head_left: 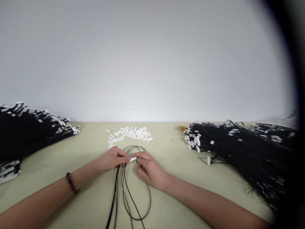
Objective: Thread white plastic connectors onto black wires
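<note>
Between my two hands is a small white connector (132, 159), with thin black wires (116, 187) hanging and looping below it. My left hand (115, 158) pinches the connector's left end between thumb and forefinger, and wires run down from under its fingers. At the other end, my right hand (149, 167) has its fingertips closed by the connector, around a black wire that partly hides behind them. A loop of wire arcs above both hands and another hangs down under the right wrist. A pile of loose white connectors (140, 133) lies just beyond my hands.
Large bundles of black wires with white connectors lie at the left (28, 133) and right (228, 143). One white connector (208, 160) sticks out at the right bundle's near side. Orange-yellow ties (181, 128) lie beside it. A pale wall (152, 63) stands behind the green tabletop (169, 152).
</note>
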Demonstrator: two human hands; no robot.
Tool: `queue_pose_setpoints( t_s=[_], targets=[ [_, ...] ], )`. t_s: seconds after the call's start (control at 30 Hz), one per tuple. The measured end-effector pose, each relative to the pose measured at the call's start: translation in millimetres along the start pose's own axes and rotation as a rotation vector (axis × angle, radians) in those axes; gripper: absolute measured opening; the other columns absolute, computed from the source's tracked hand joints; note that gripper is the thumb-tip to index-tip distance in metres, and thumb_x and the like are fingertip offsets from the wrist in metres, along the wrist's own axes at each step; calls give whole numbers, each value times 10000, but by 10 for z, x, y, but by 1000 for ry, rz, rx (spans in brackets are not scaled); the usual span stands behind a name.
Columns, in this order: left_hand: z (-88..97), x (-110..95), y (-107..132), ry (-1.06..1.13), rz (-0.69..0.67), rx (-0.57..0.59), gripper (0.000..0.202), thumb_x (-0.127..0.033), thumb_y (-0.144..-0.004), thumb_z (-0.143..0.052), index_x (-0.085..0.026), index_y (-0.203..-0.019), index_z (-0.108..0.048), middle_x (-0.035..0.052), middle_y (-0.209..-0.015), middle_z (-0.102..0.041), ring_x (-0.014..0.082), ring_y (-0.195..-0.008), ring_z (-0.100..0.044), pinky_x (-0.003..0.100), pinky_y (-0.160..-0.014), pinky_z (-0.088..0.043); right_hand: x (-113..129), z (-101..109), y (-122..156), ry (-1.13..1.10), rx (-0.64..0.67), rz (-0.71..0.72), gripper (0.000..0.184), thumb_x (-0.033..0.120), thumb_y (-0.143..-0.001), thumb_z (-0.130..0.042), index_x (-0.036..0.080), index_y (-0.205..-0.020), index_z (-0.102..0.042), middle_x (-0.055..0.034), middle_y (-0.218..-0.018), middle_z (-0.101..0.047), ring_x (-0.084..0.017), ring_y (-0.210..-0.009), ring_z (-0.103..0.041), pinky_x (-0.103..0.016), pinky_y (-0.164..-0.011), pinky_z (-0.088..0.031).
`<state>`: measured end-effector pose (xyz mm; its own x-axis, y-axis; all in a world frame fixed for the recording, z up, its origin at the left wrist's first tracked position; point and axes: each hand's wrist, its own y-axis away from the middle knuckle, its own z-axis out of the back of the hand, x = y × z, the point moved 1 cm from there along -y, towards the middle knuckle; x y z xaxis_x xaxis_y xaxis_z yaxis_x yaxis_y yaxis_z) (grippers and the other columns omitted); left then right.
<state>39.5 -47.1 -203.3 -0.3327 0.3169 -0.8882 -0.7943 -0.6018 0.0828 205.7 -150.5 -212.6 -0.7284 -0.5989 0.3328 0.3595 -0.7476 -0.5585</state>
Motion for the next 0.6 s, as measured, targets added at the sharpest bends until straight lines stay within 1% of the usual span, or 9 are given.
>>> queue_pose_setpoints(
  t_s=[0.07, 0.23, 0.43, 0.6],
  targets=[
    [-3, 9, -5, -4, -3, 3, 331, -439, -702, -544, -122, -629, -605, 4, -537, -473, 82, -500, -353, 217, -477, -231, 1, 12, -13, -10, 7, 3, 126, 30, -713, -425, 149, -697, -465, -45, -1018, -517, -158, -938, -450, -286, -844, -380],
    [-6, -2, 1, 0, -12, 23, 334, -439, -708, -542, -122, -615, -594, -1, -526, -466, 80, -500, -346, 218, -482, -226, 21, 21, -1, -10, -2, -4, 120, 48, -725, -408, 148, -698, -469, -68, -980, -517, -175, -919, -461, -310, -822, -394],
    [-12, -18, 2, 41, -15, 17, 327, -434, -702, -549, -122, -619, -597, 0, -535, -472, 83, -510, -358, 213, -493, -247, 37, -3, 20, -2, -50, -61, 88, 127, -735, -466, 150, -651, -481, -54, -1027, -526, -159, -917, -486, -285, -831, -398],
    [-23, -25, 3, -2, -4, 11, 337, -443, -701, -540, -121, -624, -602, -3, -530, -469, 83, -505, -357, 209, -487, -245, 25, -25, 3, 13, -45, -36, 131, 90, -759, -419, 147, -681, -507, -57, -988, -544, -150, -897, -489, -271, -801, -418]
  ],
)
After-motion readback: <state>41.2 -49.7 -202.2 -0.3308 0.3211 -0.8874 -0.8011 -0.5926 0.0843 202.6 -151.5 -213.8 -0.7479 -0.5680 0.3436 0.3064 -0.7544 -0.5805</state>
